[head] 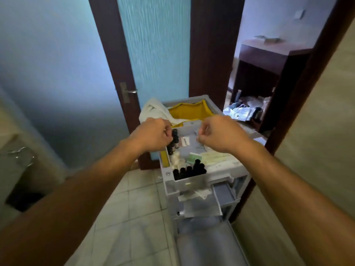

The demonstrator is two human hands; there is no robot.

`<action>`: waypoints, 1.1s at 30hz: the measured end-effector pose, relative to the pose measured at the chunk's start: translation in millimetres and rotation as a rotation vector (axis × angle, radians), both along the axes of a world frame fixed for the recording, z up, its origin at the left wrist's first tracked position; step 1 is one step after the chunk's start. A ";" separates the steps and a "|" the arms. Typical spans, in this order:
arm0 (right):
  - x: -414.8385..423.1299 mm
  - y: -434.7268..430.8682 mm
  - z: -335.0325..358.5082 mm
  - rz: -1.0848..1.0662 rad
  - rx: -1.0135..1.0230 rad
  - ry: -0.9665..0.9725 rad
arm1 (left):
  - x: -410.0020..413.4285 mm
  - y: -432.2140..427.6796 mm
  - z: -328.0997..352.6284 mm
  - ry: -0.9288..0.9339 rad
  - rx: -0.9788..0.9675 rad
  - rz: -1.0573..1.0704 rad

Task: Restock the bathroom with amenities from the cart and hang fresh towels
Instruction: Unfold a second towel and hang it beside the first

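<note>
Both hands are being held curled above the cart [194, 181]. Left hand [153, 134] is at the top tray's left edge, over dark bottles [189, 170]; right hand [221, 135] near its middle. What is being pinched cannot be told. A towel [153, 110] is lying at the far left corner.

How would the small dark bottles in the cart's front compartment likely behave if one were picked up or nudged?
The small dark bottles stand upright, packed close in the grey cart compartment, so a nudged one would probably lean on its neighbours rather than fall. They look round, so a loose one would likely roll. Being small, each is probably light and stiff enough for a pinch grip.
</note>
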State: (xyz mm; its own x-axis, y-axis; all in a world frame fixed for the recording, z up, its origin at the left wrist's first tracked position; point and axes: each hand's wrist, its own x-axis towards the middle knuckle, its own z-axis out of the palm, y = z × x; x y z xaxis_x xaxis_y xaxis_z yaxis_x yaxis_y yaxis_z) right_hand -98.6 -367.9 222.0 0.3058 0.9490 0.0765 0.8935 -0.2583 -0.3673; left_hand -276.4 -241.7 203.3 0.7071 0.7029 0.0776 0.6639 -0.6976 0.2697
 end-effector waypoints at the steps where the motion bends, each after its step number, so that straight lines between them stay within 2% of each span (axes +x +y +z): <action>1: -0.8 12.3 -0.2 0.036 0.002 0.004 | -7.9 6.5 0.2 0.010 0.013 0.042; 8: -9.9 83.7 -5.2 0.217 -0.017 -0.003 | -37.2 39.1 1.9 0.013 0.042 0.218; 17: 2.2 176.5 -59.6 0.200 -0.114 0.060 | -38.8 132.3 -42.5 0.006 -0.051 0.323; 23: 6.6 273.8 -106.0 0.135 -0.148 0.103 | -23.3 258.6 -95.4 -0.004 -0.060 0.241; 27: 1.9 347.2 -130.9 -0.008 -0.146 0.174 | -12.8 358.5 -128.4 0.010 -0.110 0.170; 33: 2.5 429.2 -142.6 -0.168 -0.192 0.160 | -8.9 466.0 -144.5 0.010 -0.185 0.049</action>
State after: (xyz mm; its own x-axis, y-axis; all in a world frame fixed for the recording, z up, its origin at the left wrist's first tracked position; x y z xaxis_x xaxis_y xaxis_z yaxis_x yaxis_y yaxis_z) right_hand -96.2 61.3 79.4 0.4534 0.8766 -0.1612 0.7673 -0.4759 -0.4298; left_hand -285.3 224.3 58.7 0.6714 0.7385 -0.0629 0.6994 -0.6032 0.3833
